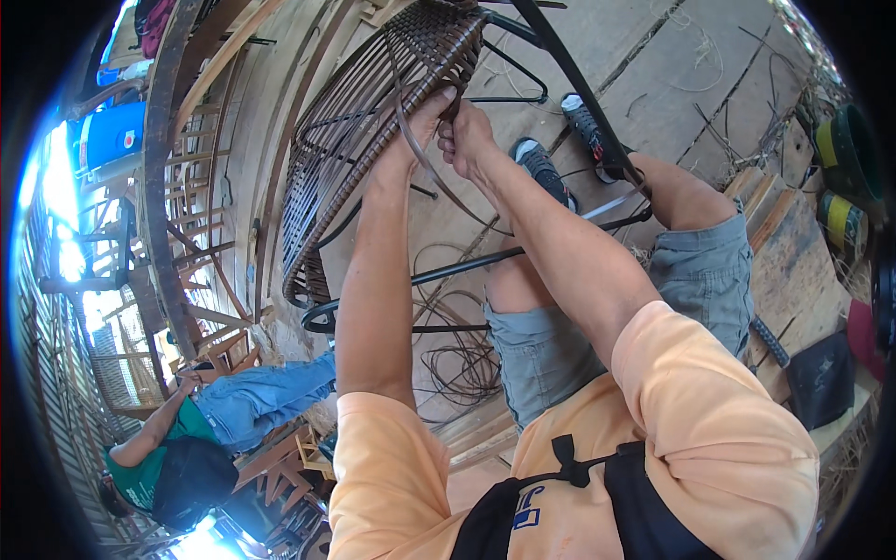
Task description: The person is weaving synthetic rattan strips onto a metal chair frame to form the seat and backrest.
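Brown woven seat (362, 161) slants lengthwise, lower left to upper right.

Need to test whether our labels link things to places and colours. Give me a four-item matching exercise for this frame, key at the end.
Things:
1. left hand
2. camera wearer's shirt
3. camera wearer's shorts
4. tangle of cord

Places and colours:
A. grey
B. loosely looped on the floor
C. at the rim of the woven seat
D. pale orange

Pairs: 1-C, 2-D, 3-A, 4-B
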Motion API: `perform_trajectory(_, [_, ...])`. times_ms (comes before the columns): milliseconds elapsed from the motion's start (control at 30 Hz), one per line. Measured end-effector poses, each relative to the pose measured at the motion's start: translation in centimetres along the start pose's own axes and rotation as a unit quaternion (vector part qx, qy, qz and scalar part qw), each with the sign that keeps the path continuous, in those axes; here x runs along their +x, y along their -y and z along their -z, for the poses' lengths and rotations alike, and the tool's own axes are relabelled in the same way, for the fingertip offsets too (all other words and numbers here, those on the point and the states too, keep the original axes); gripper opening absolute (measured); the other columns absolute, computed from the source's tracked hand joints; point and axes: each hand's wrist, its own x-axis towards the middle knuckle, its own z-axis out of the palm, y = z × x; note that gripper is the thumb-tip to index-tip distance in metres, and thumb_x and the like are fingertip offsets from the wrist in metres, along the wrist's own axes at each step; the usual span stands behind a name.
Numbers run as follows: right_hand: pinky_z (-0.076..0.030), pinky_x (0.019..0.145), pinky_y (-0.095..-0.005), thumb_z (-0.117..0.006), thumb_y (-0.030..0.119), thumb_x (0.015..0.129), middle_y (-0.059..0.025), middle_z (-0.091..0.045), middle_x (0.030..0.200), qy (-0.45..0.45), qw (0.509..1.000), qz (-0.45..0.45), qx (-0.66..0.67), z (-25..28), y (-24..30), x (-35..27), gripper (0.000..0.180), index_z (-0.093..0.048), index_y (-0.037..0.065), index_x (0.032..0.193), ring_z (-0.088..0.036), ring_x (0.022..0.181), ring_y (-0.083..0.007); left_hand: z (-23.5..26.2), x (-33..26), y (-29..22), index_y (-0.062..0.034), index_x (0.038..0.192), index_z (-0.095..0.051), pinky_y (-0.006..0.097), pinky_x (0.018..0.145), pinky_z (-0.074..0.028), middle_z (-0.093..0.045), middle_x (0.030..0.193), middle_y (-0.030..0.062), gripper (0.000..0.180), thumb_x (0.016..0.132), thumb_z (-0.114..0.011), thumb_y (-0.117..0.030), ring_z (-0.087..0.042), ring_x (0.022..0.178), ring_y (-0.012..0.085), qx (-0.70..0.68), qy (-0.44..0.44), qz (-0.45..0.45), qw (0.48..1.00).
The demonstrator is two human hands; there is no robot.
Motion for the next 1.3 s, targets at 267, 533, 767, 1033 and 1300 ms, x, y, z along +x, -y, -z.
perform_trajectory(267, [-0.017, 0.038, -0.0281, -0.033, 0.037, 0.089, 0.0015, -0.029, 0.048, -0.036, 0.997, 0.054, -0.047, 0.4, -0.3, 0.5, 0.034, -0.034, 0.016, 0.063, -0.026, 0.04, -0.0127, 0.2, 0.5, -1.1, -0.004, 0.098, -0.064, 0.02, 0.047, -0.032, -0.059, 0.075, 0.0001, 0.035, 0.082, -0.064, -0.035, -0.041, 0.055, 0.0049, 0.116, 0.075, 0.0, 0.99])
perform_trajectory(533, [-0.033, 0.036, -0.0329, -0.034, 0.041, 0.093, -0.0037, -0.045, 0.05, 0.026, 0.986, 0.112, -0.117, 1.8, -2.0, 5.1, 0.046, -0.05, 0.004, 0.072, -0.042, 0.039, -0.0161, -2.0, 0.5, -1.3, -0.0023, 0.09, -0.066, 0.026, 0.07, -0.045, -0.064, 0.081, 0.0025, 0.023, 0.081, -0.066, -0.024, -0.056, 0.074, 0.0108, 0.011, 0.014, 0.036, 0.999])
perform_trajectory(767, [-0.045, 0.058, -0.0311, -0.048, 0.029, 0.089, -0.0107, -0.061, 0.072, 0.114, 0.885, 0.389, -0.228, 2.0, -3.9, 8.3, 0.031, -0.057, -0.001, 0.087, -0.057, 0.068, -0.0164, -2.4, 0.2, -1.5, 0.0017, 0.097, -0.064, 0.028, 0.08, -0.044, -0.066, 0.09, 0.0087, 0.032, 0.082, -0.064, -0.026, -0.058, 0.082, 0.0152, 0.146, -0.053, -0.028, 0.987])
perform_trajectory(1033, [-0.046, 0.077, -0.0412, -0.049, 0.042, 0.086, -0.0207, -0.064, 0.087, 0.178, 0.876, 0.049, -0.446, 3.0, -4.9, 1.9, 0.044, -0.062, 0.001, 0.09, -0.062, 0.085, -0.0318, -2.7, -0.1, -1.8, -0.0032, 0.101, -0.064, 0.039, 0.084, -0.043, -0.064, 0.097, 0.0191, 0.046, 0.083, -0.053, -0.044, -0.059, 0.094, 0.0357, 0.318, -0.106, -0.019, 0.942])
perform_trajectory(1300, [-0.042, 0.056, -0.0256, -0.048, 0.027, 0.09, -0.0069, -0.057, 0.07, 0.015, 0.86, 0.194, -0.472, 10.1, 1.9, -4.2, 0.031, -0.058, -0.002, 0.095, -0.052, 0.062, -0.0114, -2.8, -1.0, -0.1, 0.0011, 0.105, -0.058, 0.038, 0.082, -0.043, -0.061, 0.097, 0.0209, 0.038, 0.085, -0.056, -0.032, -0.058, 0.092, 0.0337, 0.29, -0.055, -0.127, 0.947])
